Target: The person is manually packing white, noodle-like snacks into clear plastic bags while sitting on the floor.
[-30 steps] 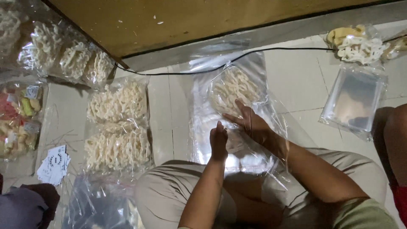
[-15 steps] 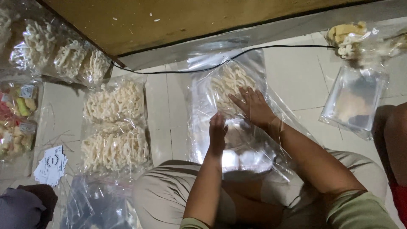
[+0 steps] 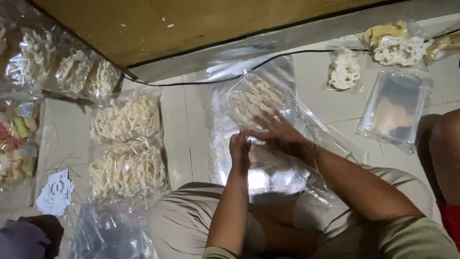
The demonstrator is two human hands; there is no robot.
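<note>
A: Reaching deep, the right hand [image 3: 278, 132] sits inside the big clear plastic bag [image 3: 268, 144] on the pale tiled floor [image 3: 187, 124], fingers spread flat over a cluster of white lacy crackers [image 3: 254, 98] at the far end of the bag.

B: Grasping them?

A: Can't tell – palm's down on them, seen through glare. The left hand [image 3: 239, 151] is outside, pinching the bag's film just beside the right wrist.

B: And the bag sits where?

A: Flat on the floor in front of the person's knees, its near end over the lap, a black cable [image 3: 191, 82] running past its far end along the brown wooden board [image 3: 201, 24].

B: Around it?

A: To the left, two filled packs of the same white crackers [image 3: 125, 144], touching each other. To the right, an empty clear pouch [image 3: 395, 108], apart from the bag; more cracker packs [image 3: 400, 48] beyond it.
</note>
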